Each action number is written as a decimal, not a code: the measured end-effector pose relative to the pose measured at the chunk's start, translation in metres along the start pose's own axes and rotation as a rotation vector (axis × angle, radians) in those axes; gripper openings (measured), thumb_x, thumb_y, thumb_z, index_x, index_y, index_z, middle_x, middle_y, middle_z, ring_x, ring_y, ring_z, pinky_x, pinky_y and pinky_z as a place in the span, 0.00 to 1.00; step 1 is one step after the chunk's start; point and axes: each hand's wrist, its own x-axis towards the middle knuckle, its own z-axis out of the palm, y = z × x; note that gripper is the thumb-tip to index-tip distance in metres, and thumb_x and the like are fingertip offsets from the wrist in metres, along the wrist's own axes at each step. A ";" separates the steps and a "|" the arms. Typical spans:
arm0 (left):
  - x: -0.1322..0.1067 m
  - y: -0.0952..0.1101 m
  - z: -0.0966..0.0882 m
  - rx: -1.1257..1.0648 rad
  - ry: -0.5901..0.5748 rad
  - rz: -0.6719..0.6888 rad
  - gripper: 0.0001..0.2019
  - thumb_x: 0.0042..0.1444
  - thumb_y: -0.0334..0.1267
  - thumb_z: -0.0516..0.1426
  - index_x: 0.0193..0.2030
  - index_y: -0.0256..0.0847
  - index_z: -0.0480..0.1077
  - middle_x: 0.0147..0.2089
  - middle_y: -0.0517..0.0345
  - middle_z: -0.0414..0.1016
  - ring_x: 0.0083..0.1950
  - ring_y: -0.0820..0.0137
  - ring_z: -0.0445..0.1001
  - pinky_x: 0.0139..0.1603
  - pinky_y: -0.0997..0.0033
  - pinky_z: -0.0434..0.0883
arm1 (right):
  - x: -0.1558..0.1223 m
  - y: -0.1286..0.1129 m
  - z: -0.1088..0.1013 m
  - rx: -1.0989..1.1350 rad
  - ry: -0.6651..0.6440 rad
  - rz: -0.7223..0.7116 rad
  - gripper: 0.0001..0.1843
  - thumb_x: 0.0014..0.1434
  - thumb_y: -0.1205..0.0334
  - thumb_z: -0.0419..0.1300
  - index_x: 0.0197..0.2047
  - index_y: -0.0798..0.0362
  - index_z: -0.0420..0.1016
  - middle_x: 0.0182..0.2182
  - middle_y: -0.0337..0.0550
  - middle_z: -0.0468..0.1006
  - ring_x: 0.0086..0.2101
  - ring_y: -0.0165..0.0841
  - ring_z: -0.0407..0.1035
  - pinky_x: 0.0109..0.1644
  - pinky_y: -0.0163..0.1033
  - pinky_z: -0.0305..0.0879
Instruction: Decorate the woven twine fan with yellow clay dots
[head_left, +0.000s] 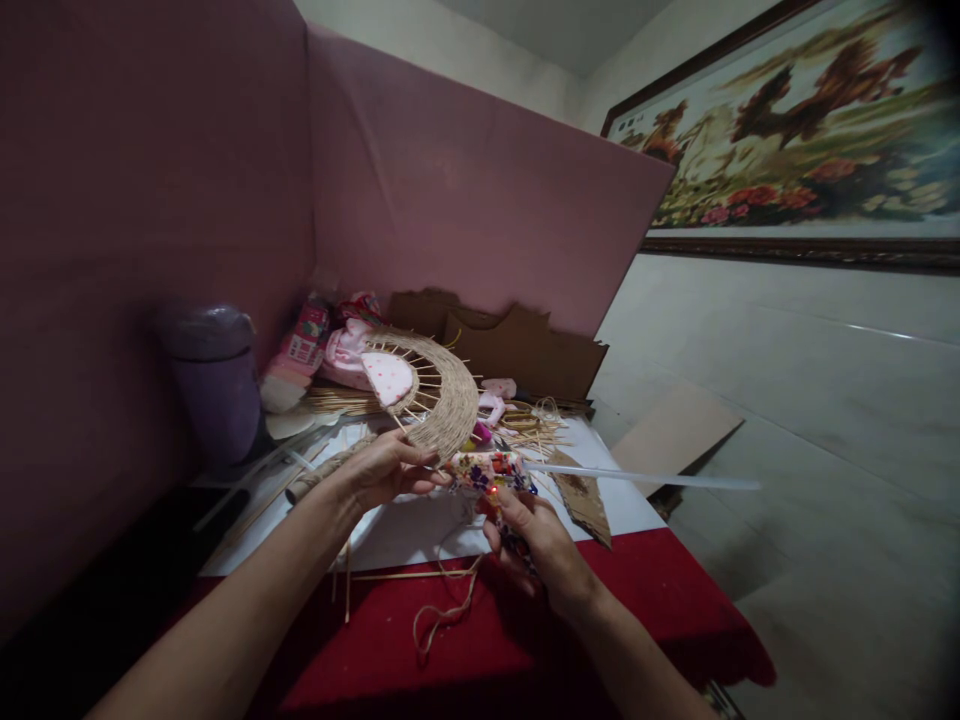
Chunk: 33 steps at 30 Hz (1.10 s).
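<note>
My right hand [544,550] is wrapped round the handle of a flower-patterned glue gun [480,470]. A long whitish glue stick [645,476] sticks out of its back end to the right, and a small red light glows on its body. The gun's nose points left, close to the fingertips of my left hand [382,472]. Those fingers pinch the lower edge of a twine-wrapped crescent [454,400], which is held tilted above the table. Thin sticks fan across the crescent to a dotted pink half-round piece [390,377]. Any glue at the nozzle is too small to make out.
A purple bin [217,390] stands at the left by pink panels. Torn cardboard [517,345] leans at the back. Thin sticks [345,402], a cardboard tube [304,488] and a cardboard scrap [577,495] lie around. Loose twine [450,620] trails on the red cloth [637,590].
</note>
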 end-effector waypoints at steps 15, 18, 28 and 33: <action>0.000 0.002 -0.002 -0.008 -0.025 -0.002 0.14 0.49 0.21 0.57 0.42 0.33 0.65 0.32 0.53 0.74 0.28 0.64 0.79 0.18 0.79 0.73 | -0.002 -0.003 0.005 -0.026 0.054 0.005 0.29 0.55 0.37 0.51 0.22 0.57 0.65 0.10 0.31 0.60 0.08 0.19 0.48 0.09 0.26 0.43; 0.000 0.002 -0.001 -0.004 -0.007 0.001 0.15 0.49 0.21 0.57 0.43 0.34 0.64 0.32 0.53 0.73 0.28 0.63 0.79 0.18 0.78 0.72 | -0.001 -0.001 0.004 -0.033 0.054 0.000 0.29 0.56 0.38 0.51 0.21 0.57 0.65 0.09 0.31 0.59 0.08 0.19 0.49 0.09 0.26 0.43; -0.002 0.002 0.000 0.003 -0.005 0.002 0.16 0.48 0.21 0.57 0.45 0.33 0.64 0.35 0.50 0.74 0.29 0.62 0.79 0.17 0.79 0.71 | 0.000 0.000 0.003 -0.002 0.088 -0.016 0.27 0.55 0.38 0.52 0.25 0.57 0.67 0.12 0.31 0.61 0.09 0.19 0.49 0.10 0.26 0.43; -0.001 0.002 -0.001 0.001 0.001 0.003 0.15 0.48 0.22 0.58 0.43 0.34 0.64 0.33 0.53 0.73 0.29 0.62 0.79 0.17 0.79 0.71 | -0.002 0.001 0.003 -0.038 0.057 -0.009 0.29 0.57 0.38 0.50 0.22 0.57 0.66 0.09 0.32 0.60 0.08 0.19 0.49 0.10 0.26 0.43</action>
